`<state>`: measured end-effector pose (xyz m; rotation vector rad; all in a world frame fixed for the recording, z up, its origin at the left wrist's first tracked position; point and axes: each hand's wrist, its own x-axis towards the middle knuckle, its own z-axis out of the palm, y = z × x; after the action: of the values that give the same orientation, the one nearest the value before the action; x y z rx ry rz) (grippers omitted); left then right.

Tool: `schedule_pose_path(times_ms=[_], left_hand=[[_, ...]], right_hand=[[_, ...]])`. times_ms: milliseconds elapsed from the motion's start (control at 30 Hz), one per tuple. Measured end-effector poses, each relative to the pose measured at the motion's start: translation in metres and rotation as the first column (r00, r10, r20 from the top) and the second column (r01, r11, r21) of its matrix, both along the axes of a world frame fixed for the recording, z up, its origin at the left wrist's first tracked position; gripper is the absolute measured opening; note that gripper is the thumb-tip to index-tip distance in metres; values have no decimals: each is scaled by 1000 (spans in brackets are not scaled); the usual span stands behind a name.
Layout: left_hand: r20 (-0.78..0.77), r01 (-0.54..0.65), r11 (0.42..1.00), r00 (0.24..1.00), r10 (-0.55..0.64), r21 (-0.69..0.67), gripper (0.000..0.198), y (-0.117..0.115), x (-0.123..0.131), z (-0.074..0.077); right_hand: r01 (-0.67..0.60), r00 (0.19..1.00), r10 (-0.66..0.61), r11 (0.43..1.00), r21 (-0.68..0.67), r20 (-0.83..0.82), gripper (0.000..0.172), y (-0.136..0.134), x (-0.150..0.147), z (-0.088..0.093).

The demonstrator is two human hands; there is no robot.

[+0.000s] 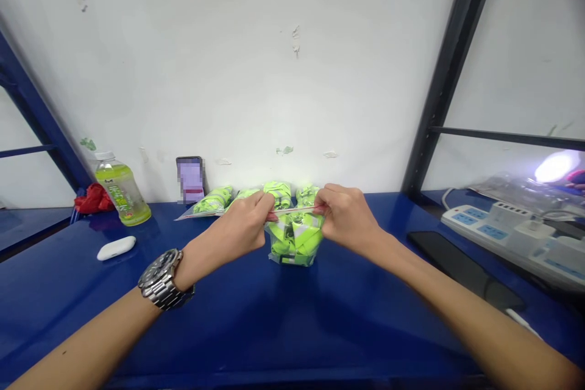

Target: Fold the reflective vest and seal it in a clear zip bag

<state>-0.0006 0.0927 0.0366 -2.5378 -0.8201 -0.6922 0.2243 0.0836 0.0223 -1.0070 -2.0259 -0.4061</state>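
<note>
Between my two hands hangs a clear zip bag point(295, 241) with folded neon-yellow fabric and grey reflective strips inside. My left hand point(249, 219), below a metal wristwatch point(163, 279), pinches the left end of its top edge. At the right end of that edge, my right hand point(342, 216) grips with thumb and fingers. The bag's top strip is stretched straight between them. Behind it, several similar bags of neon-yellow fabric point(214, 200) lie in a row against the wall, partly hidden by my hands.
On the blue table point(219, 329) at left are a drink bottle point(122, 189), a red cloth bundle point(94, 198) and a white earbud case point(116, 248). A phone point(191, 178) leans on the wall. A dark phone point(461, 265) and power strips point(516, 231) lie at right.
</note>
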Motion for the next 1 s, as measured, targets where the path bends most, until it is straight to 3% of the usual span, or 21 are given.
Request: schedule_pose_path(times_ms=[267, 433, 467, 567, 600, 733, 800, 900, 933, 1000], left_hand=[[-26, 58, 998, 998, -58, -9, 14, -6, -9, 8], [-49, 71, 994, 996, -68, 80, 22, -11, -11, 2], [-26, 88, 990, 996, -86, 107, 22, -13, -9, 0], [49, 151, 966, 985, -165, 208, 21, -19, 0, -5], [54, 172, 957, 980, -189, 235, 20, -22, 3, -6], [12, 225, 941, 972, -236, 253, 20, -23, 6, -5], [16, 160, 960, 986, -168, 231, 24, -14, -7, -5], [1, -138, 976, 990, 140, 168, 28, 11, -45, -11], [-19, -245, 958, 968, 251, 151, 28, 21, -61, -14], [-84, -392, 914, 912, 401, 101, 28, 40, -93, -22]], right_hand=[[-68, 995, 68, 998, 0, 67, 18, -11, -2, -1], [-96, 992, 110, 973, -210, 59, 5, -23, 1, 15], [-91, 992, 109, 968, -234, 62, 9, -27, 2, 19], [-77, 979, 127, 957, -280, 162, 58, -40, 2, 23], [-76, 966, 149, 945, -318, 213, 65, -44, 2, 22], [-17, 930, 186, 883, -468, 317, 57, -57, 11, 18], [6, 946, 160, 862, -507, 282, 58, -55, 30, 23], [-32, 978, 139, 836, -547, 155, 52, -35, 74, 31], [-7, 989, 82, 861, -508, 126, 51, -24, 89, 32], [157, 987, -137, 916, -370, 80, 52, 2, 113, 25]])
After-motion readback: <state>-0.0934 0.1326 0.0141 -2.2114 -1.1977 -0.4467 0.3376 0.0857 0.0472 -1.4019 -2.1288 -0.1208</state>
